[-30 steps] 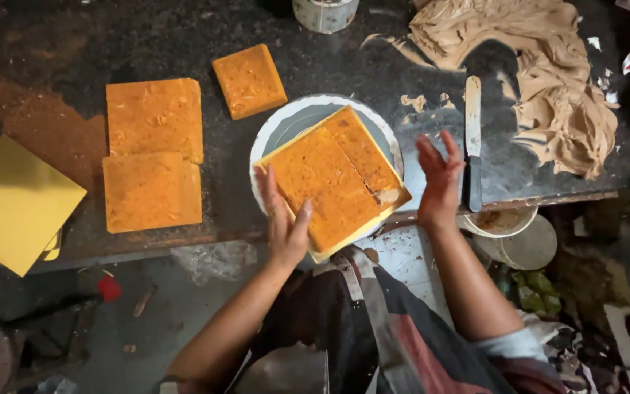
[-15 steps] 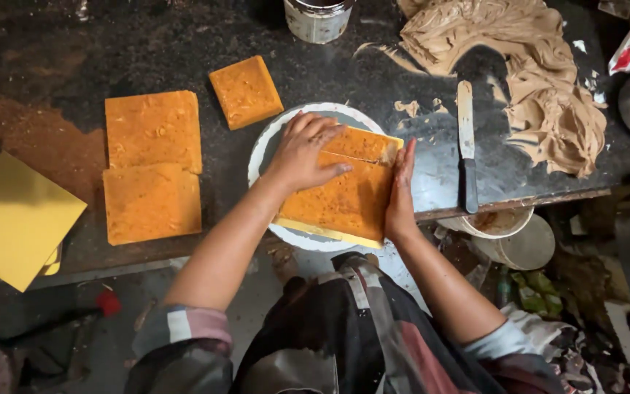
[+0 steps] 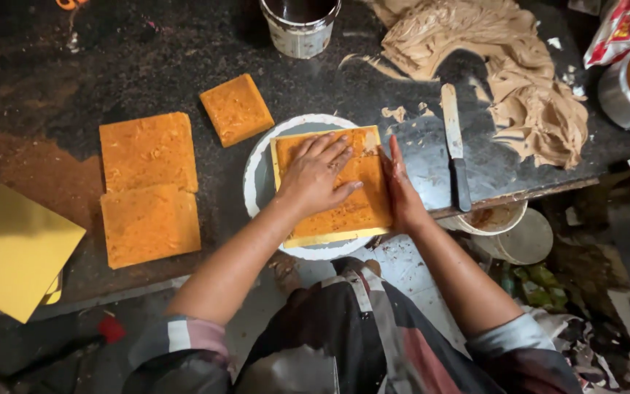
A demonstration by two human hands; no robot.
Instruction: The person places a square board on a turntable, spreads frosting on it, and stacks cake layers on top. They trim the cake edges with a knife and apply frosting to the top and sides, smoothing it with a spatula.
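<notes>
Orange cake slab (image 3: pixel 359 208) (right edge against right hand (image 3: pixel 402 191))

We seem to be in a small working bakery or cake kitchen, rough rather than domestic. Across the frame runs a dark stone counter (image 3: pixel 184 66), stained and dusted with crumbs. At centre left lie orange sponge slabs (image 3: pixel 147 149); at upper right, a heap of brown cream (image 3: pixel 526 102) spread straight on the stone, with a palette knife (image 3: pixel 455 142) beside it. A paint-smeared tin (image 3: pixel 300 25) stands at top centre, yellow cake boards (image 3: pixel 12 252) at lower left, and lidded tubs (image 3: pixel 523 233) below the counter's edge at right.
</notes>
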